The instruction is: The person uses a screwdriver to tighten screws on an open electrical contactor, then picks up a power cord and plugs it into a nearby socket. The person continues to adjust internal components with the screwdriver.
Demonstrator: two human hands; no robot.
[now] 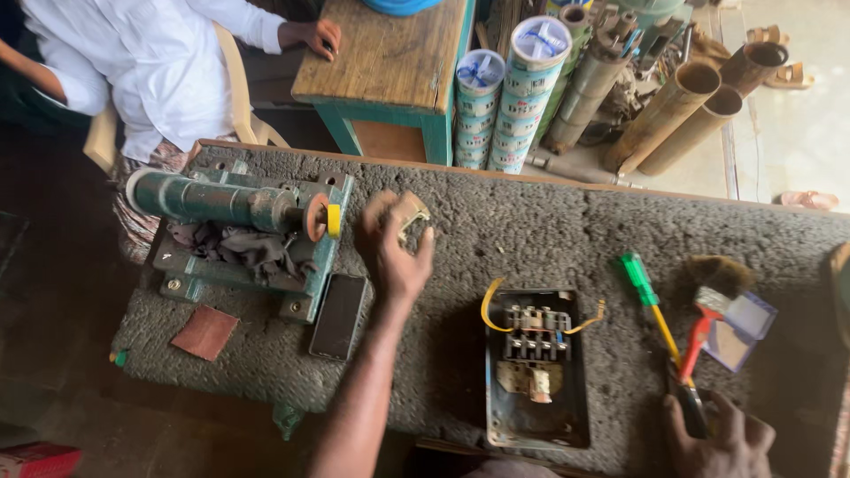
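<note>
The left hand (390, 248) is closed around a small beige metal part (410, 215), which sticks out of the fist at one o'clock. It looks light, stiff and sharp-edged, best held by its flat sides. The right hand (722, 434), at five o'clock, grips a screwdriver (660, 323).

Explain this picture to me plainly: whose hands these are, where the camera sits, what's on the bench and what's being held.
The camera sits on the worker's head, looking down at a rough grey workbench. Their left hand holds up a small pale metal part. Their right hand rests at the bench edge on a tool's dark handle. Between them lies an opened black electrical box with yellow wires. Also there: a green winding machine, a phone, a green-handled screwdriver and a brush. A person in white sits opposite.
</note>
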